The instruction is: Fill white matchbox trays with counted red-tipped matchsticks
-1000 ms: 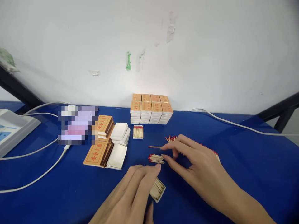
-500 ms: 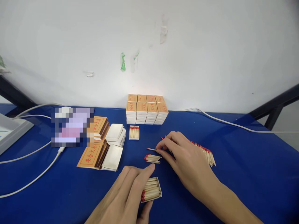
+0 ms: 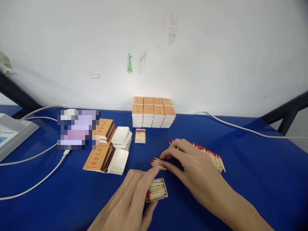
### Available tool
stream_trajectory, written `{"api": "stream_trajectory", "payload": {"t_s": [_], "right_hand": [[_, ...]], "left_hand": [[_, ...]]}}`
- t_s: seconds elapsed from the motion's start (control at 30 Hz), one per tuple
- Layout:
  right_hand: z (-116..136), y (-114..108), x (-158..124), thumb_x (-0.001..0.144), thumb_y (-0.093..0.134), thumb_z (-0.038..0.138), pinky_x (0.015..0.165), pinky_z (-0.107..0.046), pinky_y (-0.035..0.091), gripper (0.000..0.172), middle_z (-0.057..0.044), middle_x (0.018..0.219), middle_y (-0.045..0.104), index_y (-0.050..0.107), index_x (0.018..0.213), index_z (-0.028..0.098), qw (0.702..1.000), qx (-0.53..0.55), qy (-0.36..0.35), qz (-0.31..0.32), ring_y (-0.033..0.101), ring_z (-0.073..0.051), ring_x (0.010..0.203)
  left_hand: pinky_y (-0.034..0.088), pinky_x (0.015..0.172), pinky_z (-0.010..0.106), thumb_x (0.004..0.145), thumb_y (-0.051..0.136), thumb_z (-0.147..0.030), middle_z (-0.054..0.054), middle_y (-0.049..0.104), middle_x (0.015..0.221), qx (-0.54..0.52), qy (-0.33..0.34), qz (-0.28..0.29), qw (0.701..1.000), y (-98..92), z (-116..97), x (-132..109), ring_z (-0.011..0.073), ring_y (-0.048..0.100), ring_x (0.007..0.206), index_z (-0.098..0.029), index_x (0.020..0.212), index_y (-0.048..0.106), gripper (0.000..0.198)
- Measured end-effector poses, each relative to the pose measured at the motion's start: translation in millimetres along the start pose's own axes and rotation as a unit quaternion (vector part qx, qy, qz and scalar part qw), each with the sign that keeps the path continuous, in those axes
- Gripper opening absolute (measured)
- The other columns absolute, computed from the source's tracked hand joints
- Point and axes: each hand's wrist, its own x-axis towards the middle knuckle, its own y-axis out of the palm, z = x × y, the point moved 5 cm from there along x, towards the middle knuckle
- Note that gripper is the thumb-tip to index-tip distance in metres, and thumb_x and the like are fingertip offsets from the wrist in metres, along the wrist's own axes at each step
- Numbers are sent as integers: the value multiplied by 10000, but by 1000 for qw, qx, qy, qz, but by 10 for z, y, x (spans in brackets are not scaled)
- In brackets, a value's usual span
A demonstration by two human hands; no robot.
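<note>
Against the foot of the wall stood a block of stacked matchboxes, four across and two rows deep, with orange labels on top, and I placed everything else by it. Well in front of the block, on the person's side, the left hand was clamped on an open white tray, which sat tilted between its fingers. Matches filled that tray, their red heads towards the palm.

In front of the block too, but closer to it than the held tray, lay a small bundle of matches, red heads pointing left. The right hand had its thumb and forefinger at the bundle's plain ends, nearly together; I could not tell whether they were pinching any. A long loose row of matches ran out to the right in front of the block, partly behind that hand.

Just in front of the block sat a second tray, packed with upright-looking red heads. To the block's left and forward, orange matchbox sleeves lay beside some white trays on the blue table.
</note>
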Motion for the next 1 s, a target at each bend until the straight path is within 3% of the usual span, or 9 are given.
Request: {"api": "stream_trajectory", "payload": {"t_s": [0.2,0.57,0.83,1.0], "right_hand": [[-9,0,-11,1129,644,270,792,-427,611,155,-56,1036,686,735,1010,228,999,-46,-18,-12,706,-260,946],[-1,-59,-38,1107,670,192,691,-343,570,107,-38,1026,707,713,1019,236,996,-72,-44,5,746,-221,872],[-12,-30,-89,1081,731,255,532,-337,439,114,-20,951,725,700,971,245,986,-154,-63,-22,743,-216,742],[-13,-24,-86,1096,703,234,632,-328,542,97,-27,1000,730,691,1001,242,995,-95,-40,4,762,-209,807]], "left_hand": [[743,982,508,1162,530,-221,73,768,1353,-24,-18,1,1000,-2,35,-12,323,819,1201,-396,1777,339,668],[722,1046,510,1165,538,-244,56,767,1410,-41,-44,7,998,-15,54,-19,318,807,1280,-411,1778,332,668],[717,1055,509,1165,541,-247,56,774,1403,-37,-50,9,998,-30,53,-5,314,812,1269,-393,1764,362,643],[729,1034,516,1153,545,-217,65,776,1410,-37,-46,7,998,-60,32,1,328,815,1264,-393,1755,359,654]]}}
